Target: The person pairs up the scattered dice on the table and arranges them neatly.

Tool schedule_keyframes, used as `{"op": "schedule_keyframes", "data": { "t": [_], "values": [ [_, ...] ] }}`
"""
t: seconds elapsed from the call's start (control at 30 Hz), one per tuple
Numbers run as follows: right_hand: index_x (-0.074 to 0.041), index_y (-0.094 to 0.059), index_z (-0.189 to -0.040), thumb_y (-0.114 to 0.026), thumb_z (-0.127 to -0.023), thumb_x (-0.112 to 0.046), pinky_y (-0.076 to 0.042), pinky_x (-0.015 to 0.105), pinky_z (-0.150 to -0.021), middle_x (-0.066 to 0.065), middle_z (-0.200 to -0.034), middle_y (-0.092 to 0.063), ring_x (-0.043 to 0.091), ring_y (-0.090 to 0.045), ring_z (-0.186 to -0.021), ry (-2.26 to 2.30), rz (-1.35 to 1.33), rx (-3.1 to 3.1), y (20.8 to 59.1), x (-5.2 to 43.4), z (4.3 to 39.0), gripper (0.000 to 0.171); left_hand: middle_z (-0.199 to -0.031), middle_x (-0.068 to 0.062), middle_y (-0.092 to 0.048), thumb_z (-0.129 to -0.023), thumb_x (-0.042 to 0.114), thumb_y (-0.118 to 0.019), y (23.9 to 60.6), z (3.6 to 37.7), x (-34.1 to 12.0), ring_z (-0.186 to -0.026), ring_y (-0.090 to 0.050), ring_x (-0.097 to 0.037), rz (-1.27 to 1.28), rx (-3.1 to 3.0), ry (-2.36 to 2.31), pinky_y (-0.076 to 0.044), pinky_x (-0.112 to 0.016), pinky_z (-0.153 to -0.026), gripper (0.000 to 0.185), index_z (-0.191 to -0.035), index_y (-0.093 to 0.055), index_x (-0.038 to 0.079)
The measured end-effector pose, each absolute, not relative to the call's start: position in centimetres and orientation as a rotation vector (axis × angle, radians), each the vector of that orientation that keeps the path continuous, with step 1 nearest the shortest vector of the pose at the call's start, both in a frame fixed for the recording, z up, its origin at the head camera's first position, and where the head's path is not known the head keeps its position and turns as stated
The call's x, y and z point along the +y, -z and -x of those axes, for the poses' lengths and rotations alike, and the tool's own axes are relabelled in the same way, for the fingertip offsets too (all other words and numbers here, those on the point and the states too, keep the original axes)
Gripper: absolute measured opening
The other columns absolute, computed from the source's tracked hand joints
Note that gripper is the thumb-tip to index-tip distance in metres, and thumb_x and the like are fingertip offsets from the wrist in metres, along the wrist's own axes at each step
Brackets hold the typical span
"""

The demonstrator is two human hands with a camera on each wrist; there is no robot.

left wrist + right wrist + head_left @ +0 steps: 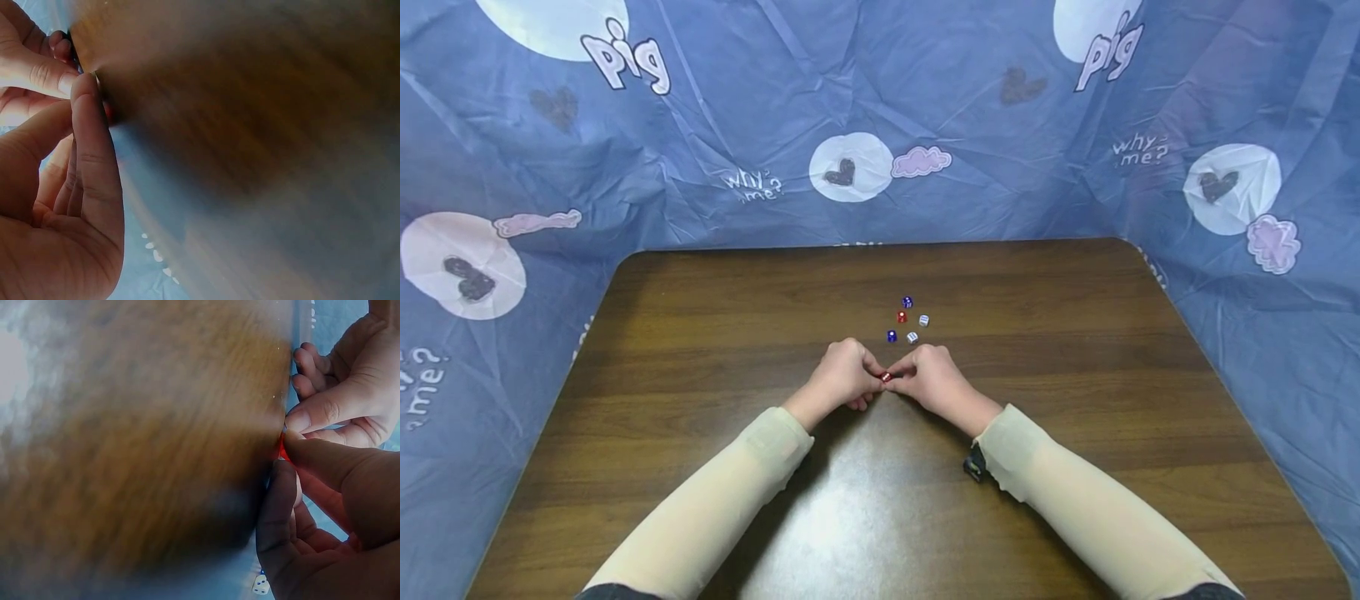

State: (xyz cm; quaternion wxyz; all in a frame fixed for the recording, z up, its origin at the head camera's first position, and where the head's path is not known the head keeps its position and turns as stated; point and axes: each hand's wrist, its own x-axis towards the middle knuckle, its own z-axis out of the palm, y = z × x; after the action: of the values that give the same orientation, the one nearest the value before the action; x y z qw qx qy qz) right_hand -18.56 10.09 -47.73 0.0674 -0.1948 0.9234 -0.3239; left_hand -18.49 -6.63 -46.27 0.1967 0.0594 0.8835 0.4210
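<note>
Thumbs and forefingers of my left hand [844, 373] and right hand [934, 379] meet at a small red die [886, 377], pinching it from both sides just over the wooden table [715, 333]. In the right wrist view a sliver of the red die [282, 447] shows among the fingertips; the rest is hidden. The left wrist view shows the left hand [69, 181] with fingers bent in. Beyond the hands lie another red die [902, 317], a nearer blue die [891, 336], a farther blue die [907, 302], a nearer white die [912, 337] and a farther white die [923, 320].
A blue printed cloth [895, 100] hangs behind the table and along both sides. Pale sleeves [722, 492] cover both forearms. A small dark object [975, 462] sits at the right wrist cuff.
</note>
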Motion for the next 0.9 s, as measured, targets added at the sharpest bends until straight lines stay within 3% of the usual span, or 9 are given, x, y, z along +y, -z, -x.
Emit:
{"op": "schedule_keyframes", "data": {
  "t": [0.4,0.6,0.9],
  "values": [
    [-0.024,-0.074,-0.084,-0.076,-0.074,-0.031,-0.046,0.021,-0.052,-0.019,-0.069,-0.064,-0.001,-0.055,-0.059,0.972,0.568,2.786,47.9,10.2,18.7,0.013,-0.053,-0.011,-0.061,-0.074,0.009,-0.074,46.3,18.4,-6.5,-0.043,-0.060,-0.023,-0.198,2.488,-1.171,-0.051,-0.033,-0.039,0.004,-0.077,-0.072,0.008],
    [-0.019,-0.073,-0.093,-0.077,-0.072,-0.031,-0.046,0.025,-0.049,-0.015,-0.063,-0.061,0.006,-0.054,-0.056,1.045,0.502,2.754,46.9,11.3,19.4,0.024,-0.053,-0.010,-0.061,-0.075,0.009,-0.074,46.3,18.4,-6.7,-0.043,-0.060,-0.022,-0.204,2.481,-1.168,-0.051,-0.033,-0.039,0.005,-0.079,-0.073,0.009],
    [-0.016,-0.071,-0.102,-0.074,-0.074,-0.036,-0.046,0.030,-0.050,-0.004,-0.068,-0.063,0.013,-0.054,-0.060,1.217,0.409,2.738,45.2,14.3,23.2,0.034,-0.055,-0.010,-0.062,-0.075,0.009,-0.074,46.0,18.3,-6.7,-0.045,-0.061,-0.023,-0.149,2.449,-1.171,-0.052,-0.033,-0.041,0.006,-0.080,-0.073,0.008]
  ]
}}
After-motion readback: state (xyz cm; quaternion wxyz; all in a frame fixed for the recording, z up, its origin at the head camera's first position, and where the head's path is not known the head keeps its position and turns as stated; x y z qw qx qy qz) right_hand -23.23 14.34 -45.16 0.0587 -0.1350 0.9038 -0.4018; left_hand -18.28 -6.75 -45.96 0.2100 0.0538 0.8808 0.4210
